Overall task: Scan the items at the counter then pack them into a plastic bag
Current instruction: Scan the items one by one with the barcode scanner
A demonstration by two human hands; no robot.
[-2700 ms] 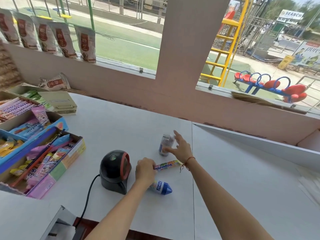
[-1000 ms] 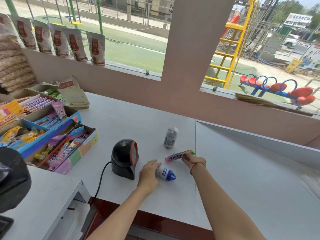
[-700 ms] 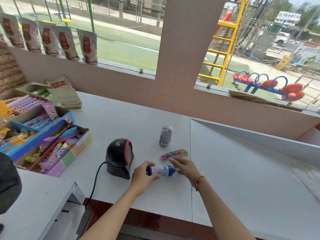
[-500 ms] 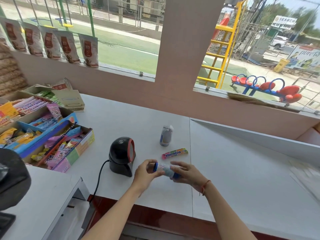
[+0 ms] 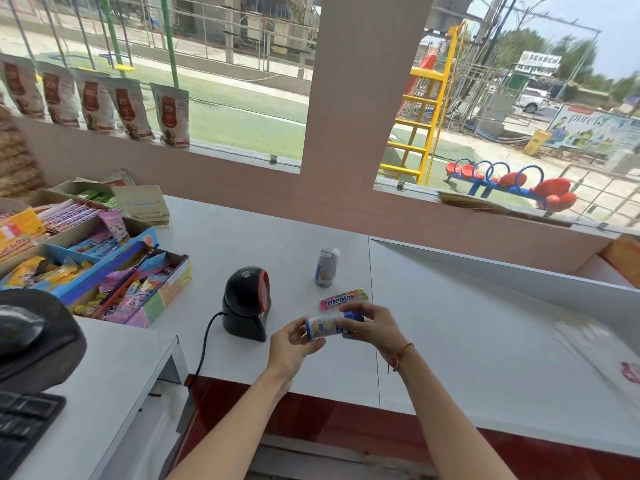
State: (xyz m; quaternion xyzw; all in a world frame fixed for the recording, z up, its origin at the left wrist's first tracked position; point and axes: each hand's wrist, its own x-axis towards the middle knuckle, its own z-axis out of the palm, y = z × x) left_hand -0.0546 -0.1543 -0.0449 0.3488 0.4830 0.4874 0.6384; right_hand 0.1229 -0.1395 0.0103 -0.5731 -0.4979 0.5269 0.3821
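I hold a small white-and-blue tube (image 5: 325, 327) sideways above the white counter (image 5: 467, 341), just right of the black barcode scanner (image 5: 246, 303). My left hand (image 5: 292, 344) grips its left end and my right hand (image 5: 372, 327) grips its blue-capped right end. A Mentos roll (image 5: 343, 299) lies on the counter just behind my hands. A small grey-white bottle (image 5: 326, 267) stands upright farther back. Blurred plastic bags (image 5: 602, 351) lie flat at the counter's right.
Open cardboard boxes of sweets (image 5: 114, 278) crowd the counter's left side. The scanner's cable (image 5: 204, 351) drops over the front edge. A black cap (image 5: 34, 337) and a keyboard (image 5: 24, 424) sit on a lower desk at the left. A broom (image 5: 491, 209) rests on the window ledge.
Both hands let go of the Mentos roll and the bottle, took the white-and-blue tube off the counter, and lifted it between them beside the scanner.
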